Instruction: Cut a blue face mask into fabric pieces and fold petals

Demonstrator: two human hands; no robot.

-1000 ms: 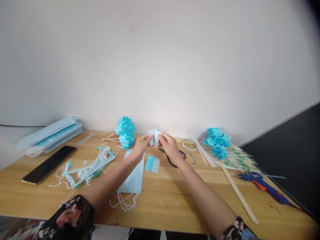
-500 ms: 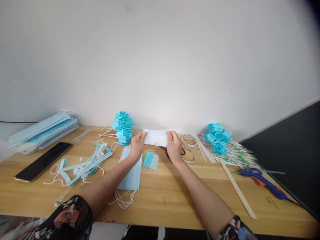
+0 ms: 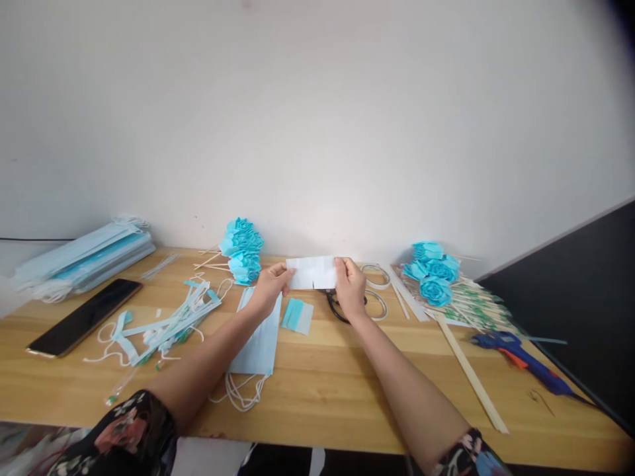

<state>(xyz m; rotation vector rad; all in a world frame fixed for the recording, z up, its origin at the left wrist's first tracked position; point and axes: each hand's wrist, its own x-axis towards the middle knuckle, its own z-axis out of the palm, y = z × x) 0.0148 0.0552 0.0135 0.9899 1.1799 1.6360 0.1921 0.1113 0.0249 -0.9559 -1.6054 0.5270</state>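
My left hand and my right hand pinch the two ends of a white piece of mask fabric, stretched flat between them above the wooden table. The piece has a small slit in its lower edge. Under my left forearm lies a whole pale blue face mask with white ear loops. A small folded blue piece rests just below the held fabric. Black-handled scissors lie partly behind my right hand.
A bunch of blue fabric flowers on sticks lies behind my left hand; more flowers sit right. Tape rolls, wooden sticks, a blue glue gun, cut strips, a phone, stacked masks.
The folded white piece has been opened out: my hands moved apart and now hold it stretched flat. The view has shifted slightly.
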